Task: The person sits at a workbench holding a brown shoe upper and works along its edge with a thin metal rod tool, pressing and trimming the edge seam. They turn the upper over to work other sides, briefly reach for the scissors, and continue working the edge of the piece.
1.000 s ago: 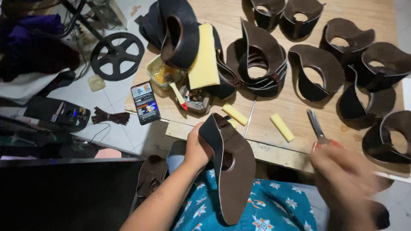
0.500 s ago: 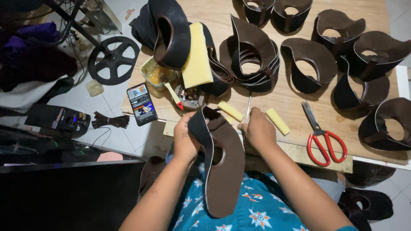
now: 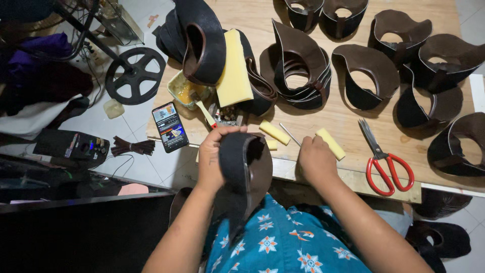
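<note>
The left hand [image 3: 214, 156] grips one brown leather piece [image 3: 245, 172] at six o'clock, over the lap. The right hand [image 3: 316, 159] is closed around a thin metal rod [image 3: 290, 134]. Three yellow foam sticks [image 3: 331, 143] lie nearby; one pair of red scissors [image 3: 385, 161] at three o'clock.
</note>
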The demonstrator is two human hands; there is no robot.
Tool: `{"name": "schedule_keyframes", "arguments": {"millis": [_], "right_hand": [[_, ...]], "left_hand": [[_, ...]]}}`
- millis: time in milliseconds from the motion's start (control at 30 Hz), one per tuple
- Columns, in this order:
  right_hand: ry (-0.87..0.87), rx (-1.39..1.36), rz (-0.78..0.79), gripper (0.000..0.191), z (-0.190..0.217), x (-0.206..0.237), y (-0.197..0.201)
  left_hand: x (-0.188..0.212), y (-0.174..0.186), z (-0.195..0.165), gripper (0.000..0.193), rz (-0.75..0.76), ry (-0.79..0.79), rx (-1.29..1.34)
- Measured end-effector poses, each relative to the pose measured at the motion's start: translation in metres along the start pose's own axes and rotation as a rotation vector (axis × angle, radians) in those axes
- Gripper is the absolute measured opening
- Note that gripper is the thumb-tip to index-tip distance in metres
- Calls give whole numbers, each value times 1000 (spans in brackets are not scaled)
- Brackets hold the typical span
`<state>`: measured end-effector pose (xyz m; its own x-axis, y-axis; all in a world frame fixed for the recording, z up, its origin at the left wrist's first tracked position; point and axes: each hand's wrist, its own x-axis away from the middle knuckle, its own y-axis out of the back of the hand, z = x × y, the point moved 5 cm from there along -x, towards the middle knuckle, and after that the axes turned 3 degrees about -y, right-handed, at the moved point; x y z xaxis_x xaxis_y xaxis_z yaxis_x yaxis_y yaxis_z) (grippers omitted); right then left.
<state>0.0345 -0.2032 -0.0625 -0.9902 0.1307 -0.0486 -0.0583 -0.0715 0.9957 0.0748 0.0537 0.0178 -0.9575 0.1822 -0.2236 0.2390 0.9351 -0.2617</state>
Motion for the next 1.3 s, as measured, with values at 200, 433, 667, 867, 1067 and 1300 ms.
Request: {"name": "schedule_keyframes", "arguments": {"millis": [200,433,667,867,1067,1300], "right_hand": [[18,25,-9,14,1,-5,-11],[39,-49,38,26,-4,-10,-14],[-243,-336,282,26,-31,-12,-29],[-339,-795,463,21,-26,1,7],[-135,-1434,-9,14,8,65,124],[253,-1166,-208,17,50,77,180]], "left_hand": [[9,-14,-12,22,59,-45,-186],[7,-14,-24,26,88,-87,-274],[4,5,-4,21,6,-2,-384],[33,0,34,25,-69,526,352],[26,-13,15,16,3,457,635],[34,-40,-18,17,65,402,527]]}}
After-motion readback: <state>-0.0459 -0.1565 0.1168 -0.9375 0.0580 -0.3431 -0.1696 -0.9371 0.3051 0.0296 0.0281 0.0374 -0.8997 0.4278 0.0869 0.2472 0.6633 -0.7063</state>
